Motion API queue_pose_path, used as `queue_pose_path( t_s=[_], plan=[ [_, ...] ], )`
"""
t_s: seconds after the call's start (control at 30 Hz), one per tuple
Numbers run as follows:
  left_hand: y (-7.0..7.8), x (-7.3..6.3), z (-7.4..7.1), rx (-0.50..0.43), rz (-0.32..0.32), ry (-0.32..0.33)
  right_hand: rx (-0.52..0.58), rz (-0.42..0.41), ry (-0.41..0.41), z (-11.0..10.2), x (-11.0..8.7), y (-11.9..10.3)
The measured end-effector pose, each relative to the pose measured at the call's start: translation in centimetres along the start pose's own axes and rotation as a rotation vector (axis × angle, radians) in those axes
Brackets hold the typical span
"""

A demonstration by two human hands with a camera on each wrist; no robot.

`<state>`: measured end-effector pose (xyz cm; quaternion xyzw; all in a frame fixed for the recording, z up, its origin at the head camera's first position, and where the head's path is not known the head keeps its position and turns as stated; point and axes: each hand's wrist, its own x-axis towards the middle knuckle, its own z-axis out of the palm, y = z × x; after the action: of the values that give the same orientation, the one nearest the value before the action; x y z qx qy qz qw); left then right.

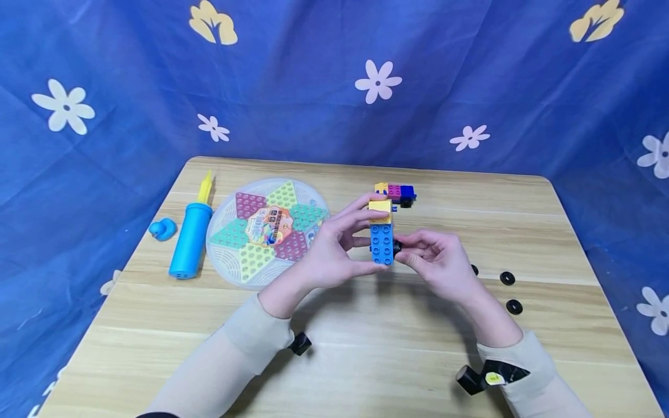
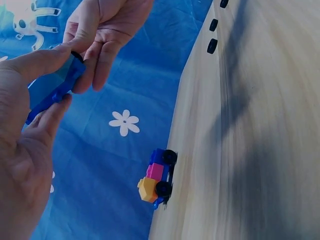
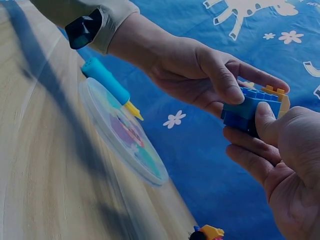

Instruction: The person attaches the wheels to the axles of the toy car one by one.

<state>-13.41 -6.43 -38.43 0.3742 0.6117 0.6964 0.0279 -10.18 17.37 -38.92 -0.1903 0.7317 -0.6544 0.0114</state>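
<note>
My left hand (image 1: 334,252) grips a toy block car (image 1: 381,244) above the table, its blue studded bricks and yellow front brick showing in the head view. Thumb and fingers lie along opposite ends of it. From the right, my right hand (image 1: 441,264) pinches a small black wheel (image 1: 398,247) against the car's side. In the left wrist view, the dark wheel edge (image 2: 77,56) appears between the fingertips of both hands. The right wrist view has the blue bricks (image 3: 250,102) between the two hands, with the wheel mostly hidden by the right thumb.
Another block car (image 1: 395,193), yellow, pink and blue, stands behind the hands. Loose black wheels (image 1: 507,278) lie beside the right forearm. Leftward are a round Chinese checkers board (image 1: 230,200), a blue hand pump (image 1: 190,241) with yellow nozzle and a small blue duck (image 1: 164,229).
</note>
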Motion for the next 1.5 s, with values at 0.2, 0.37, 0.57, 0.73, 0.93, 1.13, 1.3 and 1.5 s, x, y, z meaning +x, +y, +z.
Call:
queue_pose_path(
  t_s=[0.2,0.37,0.57,0.73,0.93,1.13,1.3,1.5],
  plan=[
    [0.0,0.4,-0.3,0.134,0.04,-0.03,0.008,-0.04,0.006,-0.3,0.0,0.2],
    [0.1,0.6,-0.4,0.181,0.025,-0.046,-0.006,-0.082,0.021,-0.5,0.0,0.2],
    [0.2,0.7,-0.1,0.17,-0.002,-0.043,0.007,-0.127,0.046,-0.4,-0.1,0.5],
    [0.4,0.9,0.2,0.196,0.003,0.011,0.027,-0.172,0.067,-0.2,-0.2,0.8],
    [0.6,1.3,0.9,0.134,-0.071,0.119,0.017,-0.227,0.083,-0.1,-0.2,1.1],
    [0.2,1.6,1.6,0.114,-0.201,0.23,-0.042,-0.253,0.114,0.1,-0.1,1.1],
    [-0.1,1.8,2.0,0.137,-0.231,0.267,-0.074,-0.241,0.137,0.2,-0.1,1.1],
    [-0.3,2.0,2.2,0.116,-0.238,0.259,-0.053,-0.224,0.123,0.2,-0.2,1.1]
  ],
)
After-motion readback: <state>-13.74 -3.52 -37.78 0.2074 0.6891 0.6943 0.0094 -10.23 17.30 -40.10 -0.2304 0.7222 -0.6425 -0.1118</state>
